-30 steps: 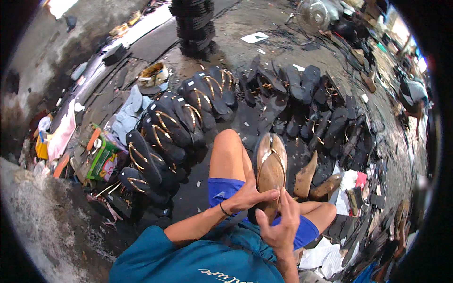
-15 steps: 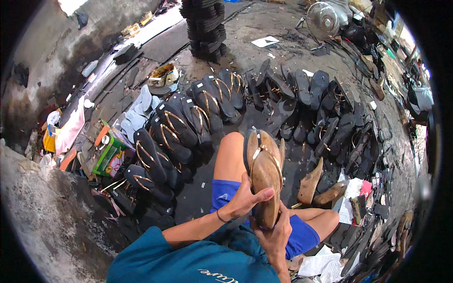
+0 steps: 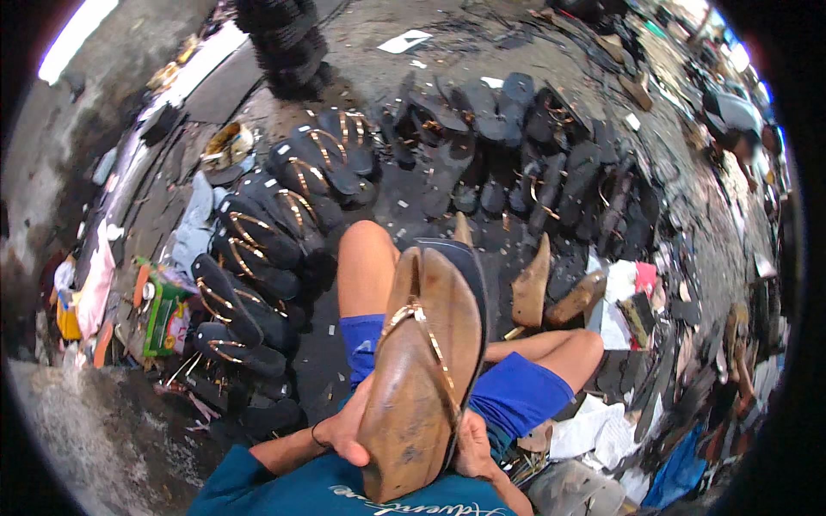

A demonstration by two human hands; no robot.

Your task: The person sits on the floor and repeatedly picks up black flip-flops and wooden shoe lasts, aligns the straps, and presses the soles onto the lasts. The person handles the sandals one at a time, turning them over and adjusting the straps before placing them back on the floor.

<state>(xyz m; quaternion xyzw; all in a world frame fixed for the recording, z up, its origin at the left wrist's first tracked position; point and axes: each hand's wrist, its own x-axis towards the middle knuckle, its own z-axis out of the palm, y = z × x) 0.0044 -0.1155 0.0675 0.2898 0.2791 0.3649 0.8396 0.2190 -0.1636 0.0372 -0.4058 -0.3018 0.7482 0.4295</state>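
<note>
Wooden foot form [image 3: 413,387]: raised close in front of the teal shirt [image 3: 258,482], toe end up and away, heel end down by the chest.
Black sole [image 3: 478,297]: lies against the form's far side, showing along its right edge.
Gold strap [image 3: 418,313]: forks near the toe slit, its branches spreading over the wood.
Left hand [image 3: 347,430]: partly closed, thumb pressed on the wood near the heel, other fingers mostly hidden.
Right hand [image 3: 472,445]: curled against the sole's edge by the heel, holding it; fingertips out of sight.
Handling: the wood looks hard, smooth, fairly heavy, perhaps slippery; the sole probably bends, the thin strap likely marks easily.
Best hold: the heel's sides, clear of the strap.
</note>
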